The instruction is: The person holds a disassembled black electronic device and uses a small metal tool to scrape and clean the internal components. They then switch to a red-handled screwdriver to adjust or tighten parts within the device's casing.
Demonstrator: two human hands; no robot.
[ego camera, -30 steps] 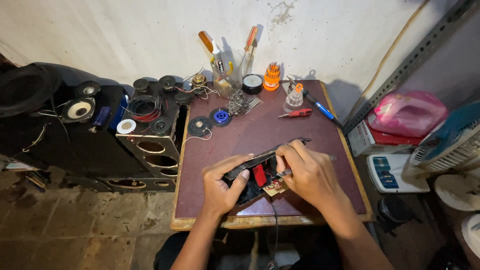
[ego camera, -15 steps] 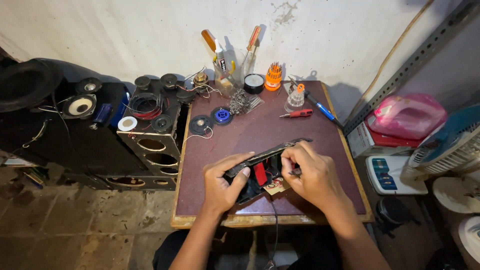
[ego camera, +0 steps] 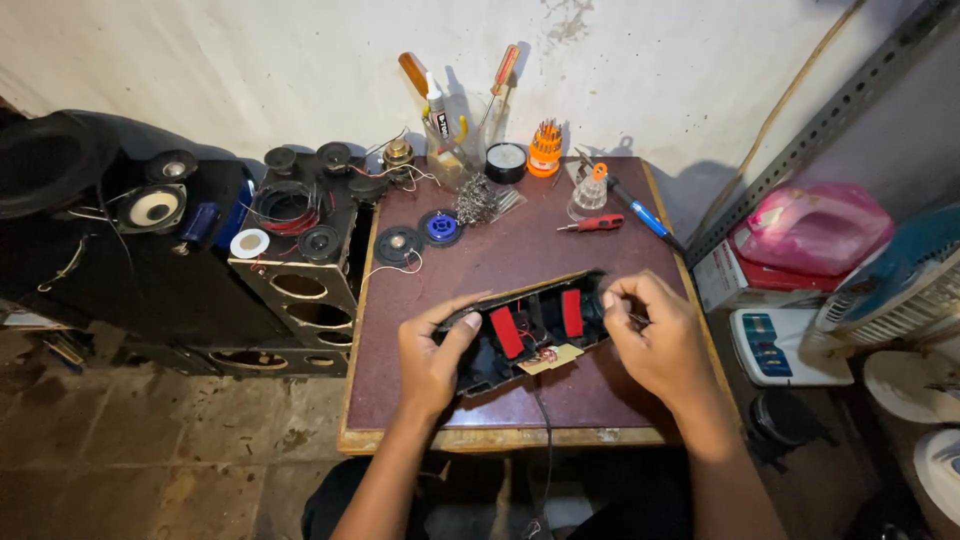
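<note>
Two hands on one open black casing [ego camera: 525, 335] at the table's [ego camera: 500, 265] front middle; inside it, two red blocks and one small board. Left hand [ego camera: 432, 360] clamps its left end; right hand [ego camera: 655, 335] pinches closed at its right end, shifted slightly rightward since before. Clear jar [ego camera: 450, 160] holds several tools; orange holder [ego camera: 545, 150] holds bits.

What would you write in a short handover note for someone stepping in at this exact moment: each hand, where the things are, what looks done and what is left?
Left hand: grips the left end of the opened black casing, thumb on its rim.
Right hand: pinched at the casing's right end; what it pinches is too small to tell.
Casing: lies tilted on the brown table, inside showing two red blocks and a small circuit board.
Done: casing is open.
Left: it is not closed; red screwdriver lies untouched behind.
</note>
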